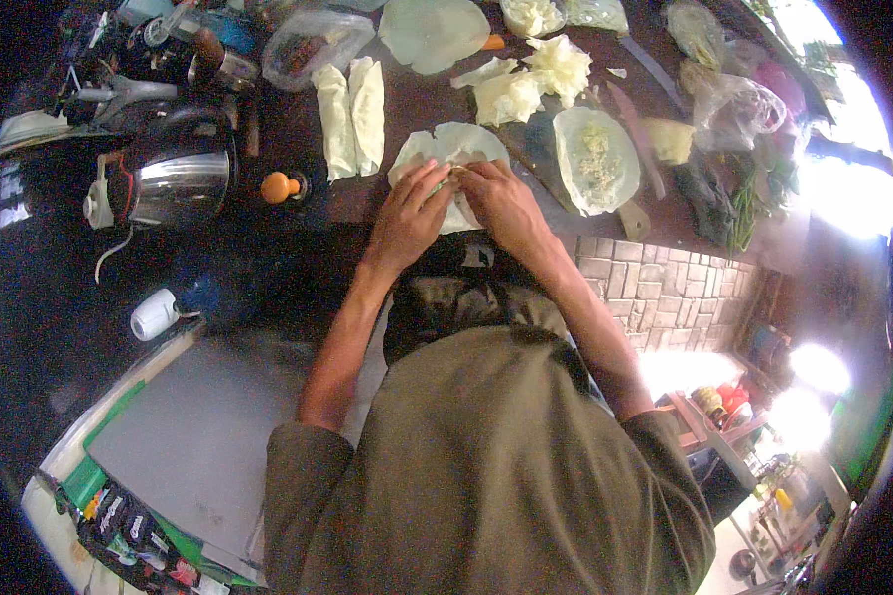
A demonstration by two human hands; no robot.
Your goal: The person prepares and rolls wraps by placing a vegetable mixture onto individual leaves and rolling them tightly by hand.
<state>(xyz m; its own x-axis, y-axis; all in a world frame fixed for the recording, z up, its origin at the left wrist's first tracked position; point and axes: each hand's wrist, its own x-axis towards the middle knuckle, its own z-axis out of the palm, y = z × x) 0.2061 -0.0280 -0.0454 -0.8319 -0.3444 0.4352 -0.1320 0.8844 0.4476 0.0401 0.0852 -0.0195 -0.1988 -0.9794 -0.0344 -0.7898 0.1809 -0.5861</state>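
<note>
A round, pale, thin wrapper point(437, 145) lies on the dark table just in front of my body. My left hand point(413, 212) and my right hand point(498, 200) meet over its middle. The fingers of both are closed and bent down onto the wrapper, pinching it; a little green shows between them, and whatever else is under the fingertips is hidden. Left of my hands, two long pale rolls point(334, 121) lie side by side. To the right stands a pale oval plate point(597, 183) bearing small chopped yellowish-white pieces.
Pale cabbage leaves point(556, 71) and a stack of round wrappers point(433, 32) lie farther back. Plastic bags point(734, 114) and leafy greens point(744, 213) crowd the right. An orange-knobbed object point(281, 187) and a steel kettle point(177, 182) stand on the left.
</note>
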